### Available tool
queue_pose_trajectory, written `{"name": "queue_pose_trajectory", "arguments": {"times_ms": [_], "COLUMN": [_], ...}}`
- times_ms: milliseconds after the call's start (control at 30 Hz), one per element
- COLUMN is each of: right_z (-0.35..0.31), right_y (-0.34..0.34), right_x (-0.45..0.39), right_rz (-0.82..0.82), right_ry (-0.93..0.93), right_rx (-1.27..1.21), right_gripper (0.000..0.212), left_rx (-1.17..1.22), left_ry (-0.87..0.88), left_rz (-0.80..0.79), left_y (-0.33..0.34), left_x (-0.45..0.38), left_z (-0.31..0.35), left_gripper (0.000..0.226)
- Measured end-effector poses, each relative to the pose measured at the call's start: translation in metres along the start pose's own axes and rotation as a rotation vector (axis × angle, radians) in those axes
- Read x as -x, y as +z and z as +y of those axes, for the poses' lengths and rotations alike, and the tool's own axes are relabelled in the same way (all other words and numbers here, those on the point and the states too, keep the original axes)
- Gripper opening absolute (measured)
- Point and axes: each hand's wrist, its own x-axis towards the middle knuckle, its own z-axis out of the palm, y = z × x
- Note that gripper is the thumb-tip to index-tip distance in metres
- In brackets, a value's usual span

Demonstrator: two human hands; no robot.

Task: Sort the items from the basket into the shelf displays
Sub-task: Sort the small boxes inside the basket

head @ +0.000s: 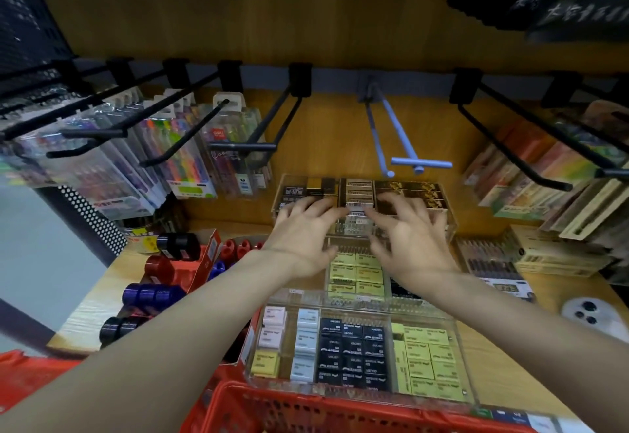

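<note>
One head-worn wide-angle view looks forward and steeply down at the shelf (510, 357) from close range. Both forearms reach in from the bottom edge, straight lines bowing outward

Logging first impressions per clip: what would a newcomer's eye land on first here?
Two bare hands, left hand and right hand, reach together into a clear box of small packs at the back of the shelf. Nearer, a clear tray holds black, yellow and pastel packs, and a red basket fills the bottom edge.
</note>
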Motion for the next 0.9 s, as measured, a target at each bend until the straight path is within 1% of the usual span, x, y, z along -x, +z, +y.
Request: {"name": "queue_pose_trajectory", "arguments": {"times_ms": [133, 233, 300, 333, 367, 400, 433, 467, 500, 533, 567, 600, 633, 667, 700, 733, 767, 800, 900], "right_z": [-0.004, -0.011, -0.012, -0.013, -0.013, -0.013, -0.013, -0.01, -0.008, -0.007, -0.005, -0.005, -0.006, -0.007, -0.007, -0.008, -0.009, -0.008, 0.007], "right_y": [0.0, -0.006, -0.013, -0.018, -0.022, -0.028, -0.035, -0.044, -0.05, -0.055, -0.059, -0.058, -0.054, -0.048, -0.038, -0.027, -0.017, -0.006, 0.027], "right_x": [-0.001, -0.008, -0.005, 0.002, 0.013, 0.029, 0.046, 0.065, 0.086, 0.11, 0.128, 0.15, 0.172, 0.192, 0.211, 0.23, 0.246, 0.261, 0.29], "right_rz": [-0.032, -0.044, -0.105, -0.13, -0.114, -0.06, 0.0, 0.036, 0.034, -0.008, -0.096, -0.25, -0.435, -0.597, -0.714, -0.787, -0.822, -0.832, -0.813], "right_ry": [-0.013, -0.016, 0.01, 0.022, 0.01, -0.031, -0.085, -0.128, -0.143, -0.119, -0.071, -0.029, -0.005, -0.008, -0.028, -0.046, -0.033, 0.027, 0.308], "right_rx": [0.126, 0.168, 0.127, 0.068, -0.016, -0.12, -0.234, -0.347, -0.44, -0.516, -0.57, -0.607, -0.597, -0.547, -0.474, -0.405, -0.368, -0.371, -0.395], "right_gripper": [0.049, 0.048, 0.059, 0.066, 0.067, 0.061, 0.05, 0.036, 0.025, 0.02, 0.019, 0.019, 0.018, 0.017, 0.017, 0.017, 0.018, 0.019, 0.019], "left_rx": [-0.11, -0.147, -0.15, -0.114, -0.069, -0.028, 0.003, 0.025, 0.033, 0.034, 0.019, 0.006, -0.006, -0.013, -0.019, -0.009, 0.028, 0.084, 0.186], "left_ry": [-0.03, -0.053, -0.056, -0.04, -0.008, 0.042, 0.099, 0.149, 0.186, 0.208, 0.213, 0.208, 0.203, 0.185, 0.156, 0.13, 0.101, 0.055, -0.131], "left_rz": [-0.051, -0.101, -0.087, -0.052, 0.008, 0.092, 0.17, 0.203, 0.172, 0.1, -0.014, -0.175, -0.345, -0.483, -0.599, -0.706, -0.783, -0.833, -0.903], "left_y": [0.002, -0.004, -0.011, -0.014, -0.017, -0.02, -0.023, -0.024, -0.023, -0.019, -0.012, -0.002, 0.01, 0.023, 0.037, 0.053, 0.067, 0.079, 0.119], "left_x": [-0.003, -0.005, -0.001, 0.005, 0.016, 0.031, 0.05, 0.07, 0.092, 0.115, 0.131, 0.152, 0.171, 0.187, 0.2, 0.213, 0.223, 0.232, 0.255], "left_z": [0.0, 0.006, 0.015, 0.02, 0.028, 0.036, 0.046, 0.056, 0.067, 0.078, 0.086, 0.097, 0.106, 0.113, 0.117, 0.118, 0.116, 0.11, 0.082], "left_gripper": [0.078, 0.084, 0.082, 0.078, 0.071, 0.061, 0.049, 0.034, 0.022, 0.016, 0.014, 0.014, 0.016, 0.02, 0.024, 0.027, 0.028, 0.027, 0.019]}}
